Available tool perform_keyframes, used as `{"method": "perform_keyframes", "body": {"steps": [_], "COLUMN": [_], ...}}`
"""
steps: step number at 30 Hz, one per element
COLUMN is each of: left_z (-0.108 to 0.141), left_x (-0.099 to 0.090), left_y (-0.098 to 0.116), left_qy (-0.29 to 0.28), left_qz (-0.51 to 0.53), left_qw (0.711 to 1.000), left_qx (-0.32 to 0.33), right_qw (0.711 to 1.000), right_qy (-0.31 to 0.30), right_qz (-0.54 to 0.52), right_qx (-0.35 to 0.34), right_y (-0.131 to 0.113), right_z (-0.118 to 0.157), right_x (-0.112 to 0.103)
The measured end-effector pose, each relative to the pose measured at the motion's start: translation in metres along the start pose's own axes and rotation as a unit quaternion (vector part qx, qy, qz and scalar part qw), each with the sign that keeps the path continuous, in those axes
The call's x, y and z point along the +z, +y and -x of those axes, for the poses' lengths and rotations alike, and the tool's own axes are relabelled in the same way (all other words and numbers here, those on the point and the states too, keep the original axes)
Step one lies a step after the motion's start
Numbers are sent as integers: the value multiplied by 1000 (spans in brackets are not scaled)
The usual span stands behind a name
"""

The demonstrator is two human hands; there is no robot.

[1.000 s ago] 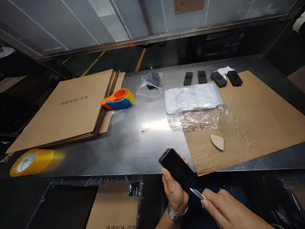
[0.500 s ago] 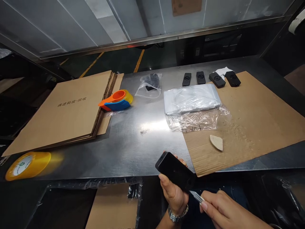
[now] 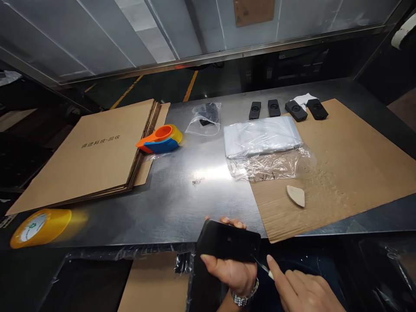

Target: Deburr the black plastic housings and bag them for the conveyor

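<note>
My left hand point(image 3: 235, 273), with a metal watch on the wrist, is closed round a flat black rectangular device case point(image 3: 224, 240). Its broad face is turned up toward me, over the table's front edge. In my right hand point(image 3: 299, 284) is a craft knife point(image 3: 264, 267), its thin blade pointing up and left. The blade tip is at the lower right corner of the case; whether it touches I cannot tell. On the cardboard sheet point(image 3: 360, 160) beyond lies a pale wedge-shaped piece point(image 3: 296, 196).
Several black devices point(image 3: 274, 108) line the back of the metal table point(image 3: 195, 203), behind a stack of clear plastic bags point(image 3: 263, 135). To the left are a tape dispenser point(image 3: 160, 139), a bagged black item point(image 3: 206, 117), flattened cartons point(image 3: 100, 160) and a yellow tape roll point(image 3: 40, 227).
My left hand has turned the black case to a flatter, more level position, its far end swinging left and down. The knife in my right hand has followed to its lower right corner.
</note>
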State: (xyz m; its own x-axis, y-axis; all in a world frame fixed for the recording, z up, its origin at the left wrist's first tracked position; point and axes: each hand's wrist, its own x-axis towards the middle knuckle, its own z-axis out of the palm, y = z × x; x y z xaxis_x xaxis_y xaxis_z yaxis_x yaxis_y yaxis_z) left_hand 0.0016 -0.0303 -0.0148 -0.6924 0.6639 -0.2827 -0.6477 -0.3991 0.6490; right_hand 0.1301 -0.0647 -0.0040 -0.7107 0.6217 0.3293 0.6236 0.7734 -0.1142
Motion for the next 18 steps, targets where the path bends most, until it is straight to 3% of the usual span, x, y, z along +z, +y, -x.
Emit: {"method": "perform_keyframes", "body": {"steps": [18], "left_z": [4], "left_x": [1], "left_y": [-2], "left_qy": [9], "left_qz": [-15], "left_qw": [999], "left_qx": [43], "right_qw": [999], "right_qy": [-20], "right_qz": [38], "right_qx": [-4], "right_y": [-1], "right_z": [-1], "right_x": [-1]}}
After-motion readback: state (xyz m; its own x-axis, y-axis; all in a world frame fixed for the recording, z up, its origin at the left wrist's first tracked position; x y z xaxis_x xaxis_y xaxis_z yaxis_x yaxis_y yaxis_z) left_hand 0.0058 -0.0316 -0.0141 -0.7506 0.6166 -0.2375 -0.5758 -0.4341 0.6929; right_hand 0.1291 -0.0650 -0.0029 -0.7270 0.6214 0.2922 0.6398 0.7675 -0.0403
